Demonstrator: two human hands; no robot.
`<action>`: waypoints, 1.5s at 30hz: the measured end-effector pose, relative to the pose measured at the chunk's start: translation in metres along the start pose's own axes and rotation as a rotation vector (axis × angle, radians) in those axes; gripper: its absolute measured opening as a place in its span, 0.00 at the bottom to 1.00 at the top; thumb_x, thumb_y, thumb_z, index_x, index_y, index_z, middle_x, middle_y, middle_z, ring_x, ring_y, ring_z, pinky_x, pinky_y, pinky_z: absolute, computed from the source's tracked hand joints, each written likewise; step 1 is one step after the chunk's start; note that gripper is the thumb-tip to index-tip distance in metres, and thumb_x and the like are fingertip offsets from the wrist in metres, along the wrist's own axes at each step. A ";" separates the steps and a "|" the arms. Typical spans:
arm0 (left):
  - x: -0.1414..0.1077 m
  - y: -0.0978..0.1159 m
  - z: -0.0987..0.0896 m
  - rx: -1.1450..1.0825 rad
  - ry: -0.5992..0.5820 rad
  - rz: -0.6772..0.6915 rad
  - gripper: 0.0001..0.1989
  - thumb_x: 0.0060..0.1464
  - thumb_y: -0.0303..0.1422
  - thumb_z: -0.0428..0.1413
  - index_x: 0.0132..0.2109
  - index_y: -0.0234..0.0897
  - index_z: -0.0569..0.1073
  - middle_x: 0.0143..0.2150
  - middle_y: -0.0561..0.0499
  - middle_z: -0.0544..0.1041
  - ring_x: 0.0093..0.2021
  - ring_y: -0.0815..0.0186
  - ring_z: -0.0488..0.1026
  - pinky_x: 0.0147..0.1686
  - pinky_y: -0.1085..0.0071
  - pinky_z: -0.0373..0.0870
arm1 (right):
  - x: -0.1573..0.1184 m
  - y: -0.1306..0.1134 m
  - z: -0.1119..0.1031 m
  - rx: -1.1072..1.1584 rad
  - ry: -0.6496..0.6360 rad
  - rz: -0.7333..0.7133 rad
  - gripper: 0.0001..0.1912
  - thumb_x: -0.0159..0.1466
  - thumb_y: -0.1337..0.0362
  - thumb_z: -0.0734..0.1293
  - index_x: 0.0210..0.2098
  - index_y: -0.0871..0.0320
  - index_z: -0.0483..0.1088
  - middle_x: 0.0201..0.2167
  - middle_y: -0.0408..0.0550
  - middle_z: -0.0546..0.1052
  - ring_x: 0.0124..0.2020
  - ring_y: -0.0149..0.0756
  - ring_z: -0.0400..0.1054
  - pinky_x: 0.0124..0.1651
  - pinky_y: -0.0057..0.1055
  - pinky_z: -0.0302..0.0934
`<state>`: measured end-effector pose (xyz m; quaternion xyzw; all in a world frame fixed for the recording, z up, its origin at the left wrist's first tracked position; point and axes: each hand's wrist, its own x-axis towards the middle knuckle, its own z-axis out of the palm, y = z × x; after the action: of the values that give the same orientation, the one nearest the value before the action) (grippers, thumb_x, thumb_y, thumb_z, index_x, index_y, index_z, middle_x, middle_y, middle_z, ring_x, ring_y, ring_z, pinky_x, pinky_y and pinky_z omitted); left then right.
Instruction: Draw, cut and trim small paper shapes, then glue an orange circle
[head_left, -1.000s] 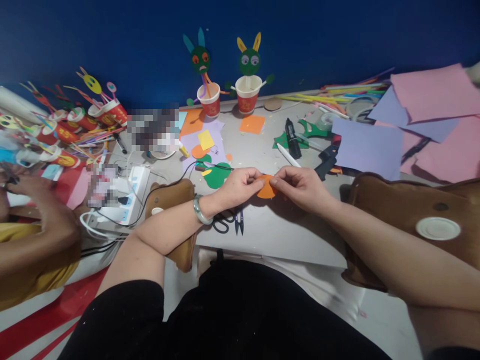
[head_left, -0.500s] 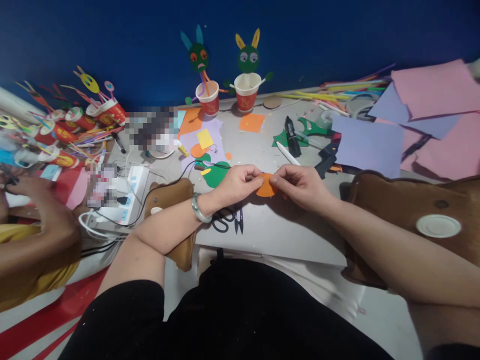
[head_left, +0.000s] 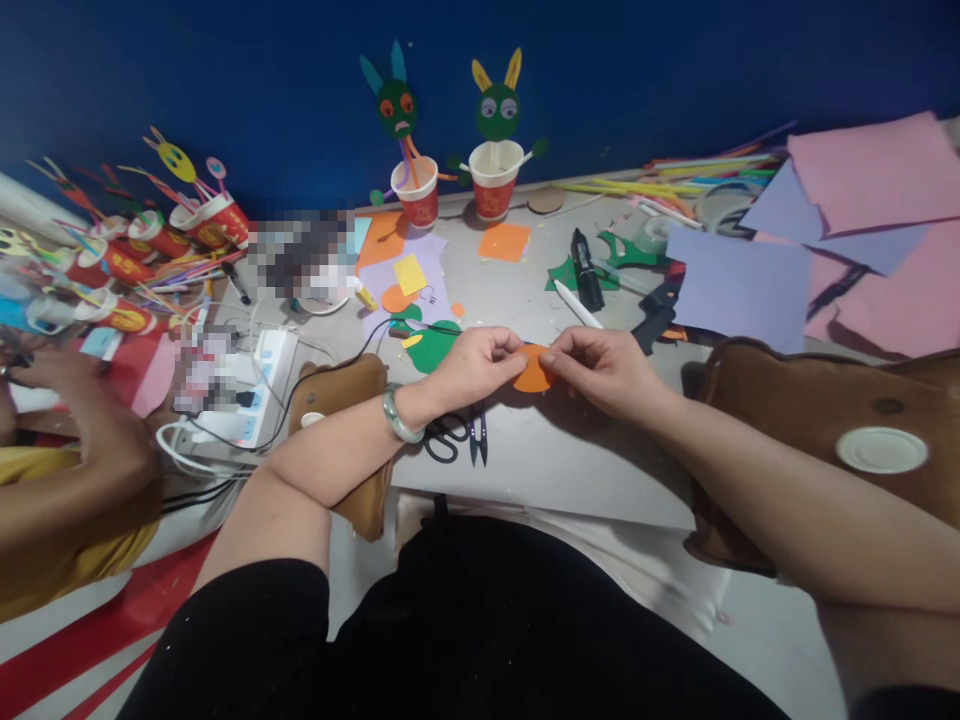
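Note:
An orange piece of paper [head_left: 533, 376] with a rounded lower edge is held up over the near part of the table. My left hand [head_left: 484, 365] pinches its left side, and my right hand [head_left: 602, 370] pinches its right side; the fingers cover its upper edge in part. Left of my left hand lies a green paper shape [head_left: 433, 348]. Below that hand, black-handled scissors [head_left: 444, 440] and small dark thread snips [head_left: 478, 440] rest on the table. A white pen [head_left: 576, 304] and a black marker [head_left: 586, 270] lie beyond my right hand.
Two paper cups with puppet figures, one blue-eared [head_left: 418, 200] and one yellow-eared [head_left: 493, 190], stand by the blue wall. Purple paper [head_left: 739, 285] and pink paper [head_left: 874, 180] lie right. A power strip [head_left: 268, 390] and a co-worker's arm [head_left: 97, 420] are left. Brown cushions [head_left: 795, 410] flank the table edge.
Almost nothing differs. Both hands keep their pinch on the orange paper, and the view has shifted very slightly.

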<state>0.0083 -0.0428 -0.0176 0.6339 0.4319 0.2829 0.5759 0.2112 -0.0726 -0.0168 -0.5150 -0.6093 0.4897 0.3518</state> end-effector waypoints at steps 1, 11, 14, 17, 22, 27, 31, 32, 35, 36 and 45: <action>0.000 0.000 0.000 0.004 0.008 0.001 0.07 0.55 0.31 0.60 0.29 0.34 0.73 0.24 0.55 0.73 0.25 0.75 0.66 0.24 0.76 0.57 | 0.000 -0.001 0.000 -0.006 0.000 -0.002 0.21 0.63 0.47 0.77 0.26 0.54 0.72 0.16 0.42 0.73 0.17 0.29 0.61 0.20 0.28 0.54; -0.002 -0.004 -0.001 0.401 -0.005 0.162 0.11 0.66 0.37 0.55 0.46 0.34 0.76 0.43 0.41 0.84 0.43 0.60 0.81 0.48 0.61 0.76 | 0.014 0.001 -0.015 0.184 0.429 -0.052 0.16 0.65 0.56 0.76 0.27 0.53 0.69 0.15 0.40 0.67 0.16 0.29 0.58 0.22 0.34 0.50; -0.013 -0.006 0.008 0.740 -0.296 0.332 0.23 0.65 0.40 0.58 0.63 0.34 0.74 0.69 0.33 0.75 0.70 0.48 0.71 0.71 0.46 0.64 | 0.023 0.006 -0.017 0.334 0.501 -0.033 0.19 0.63 0.57 0.78 0.26 0.52 0.66 0.17 0.39 0.67 0.15 0.27 0.56 0.20 0.34 0.46; -0.027 -0.008 0.019 0.845 -0.729 0.453 0.33 0.68 0.44 0.57 0.73 0.32 0.67 0.79 0.32 0.60 0.81 0.46 0.54 0.79 0.44 0.50 | 0.026 0.007 -0.016 0.387 0.472 -0.019 0.19 0.61 0.57 0.79 0.26 0.53 0.67 0.17 0.39 0.67 0.15 0.26 0.56 0.20 0.34 0.45; -0.032 -0.009 0.030 0.866 -0.691 0.468 0.41 0.68 0.52 0.55 0.78 0.31 0.59 0.80 0.29 0.56 0.82 0.41 0.49 0.79 0.39 0.45 | 0.020 0.003 -0.014 0.260 0.339 -0.010 0.15 0.63 0.59 0.77 0.26 0.55 0.71 0.16 0.38 0.68 0.15 0.26 0.57 0.21 0.32 0.48; -0.035 -0.006 0.034 0.670 -0.944 0.682 0.22 0.75 0.42 0.47 0.64 0.37 0.75 0.61 0.41 0.82 0.60 0.61 0.79 0.63 0.66 0.73 | 0.015 0.009 -0.012 -0.016 0.029 0.091 0.13 0.61 0.56 0.77 0.29 0.55 0.74 0.16 0.39 0.73 0.14 0.27 0.61 0.20 0.29 0.51; -0.049 -0.005 0.039 0.952 -0.644 0.749 0.17 0.75 0.35 0.46 0.44 0.37 0.79 0.37 0.46 0.84 0.38 0.62 0.81 0.36 0.65 0.71 | 0.011 0.016 -0.004 -0.190 -0.046 0.046 0.10 0.62 0.59 0.74 0.28 0.54 0.71 0.18 0.40 0.76 0.16 0.30 0.64 0.22 0.29 0.55; -0.053 -0.004 0.040 1.036 -0.554 0.729 0.17 0.74 0.38 0.49 0.43 0.37 0.79 0.35 0.46 0.82 0.36 0.61 0.80 0.32 0.65 0.68 | 0.011 0.017 -0.002 -0.245 -0.028 0.018 0.09 0.62 0.61 0.73 0.28 0.53 0.70 0.18 0.40 0.76 0.17 0.31 0.64 0.23 0.30 0.56; -0.064 0.003 0.046 1.257 -0.352 0.602 0.19 0.72 0.44 0.53 0.49 0.31 0.79 0.45 0.37 0.83 0.37 0.58 0.81 0.31 0.64 0.68 | 0.008 0.016 0.003 -0.387 -0.015 -0.031 0.07 0.62 0.64 0.70 0.28 0.53 0.70 0.18 0.41 0.76 0.20 0.33 0.66 0.26 0.31 0.57; -0.066 0.006 0.047 1.328 -0.308 0.542 0.22 0.71 0.45 0.55 0.54 0.27 0.78 0.52 0.31 0.82 0.40 0.56 0.82 0.33 0.64 0.70 | 0.008 0.015 0.004 -0.422 -0.029 -0.028 0.07 0.62 0.64 0.69 0.28 0.53 0.70 0.18 0.41 0.76 0.20 0.33 0.66 0.27 0.31 0.58; -0.070 0.012 0.050 1.489 -0.404 0.285 0.38 0.73 0.50 0.47 0.71 0.15 0.64 0.68 0.14 0.68 0.40 0.56 0.84 0.34 0.65 0.73 | 0.014 0.001 -0.016 -0.449 0.242 -0.203 0.07 0.62 0.61 0.70 0.30 0.52 0.69 0.21 0.41 0.74 0.21 0.34 0.63 0.29 0.35 0.57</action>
<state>0.0212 -0.1283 -0.0047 0.9416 0.3094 -0.1307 0.0246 0.2230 -0.0558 -0.0147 -0.5713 -0.7047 0.2395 0.3459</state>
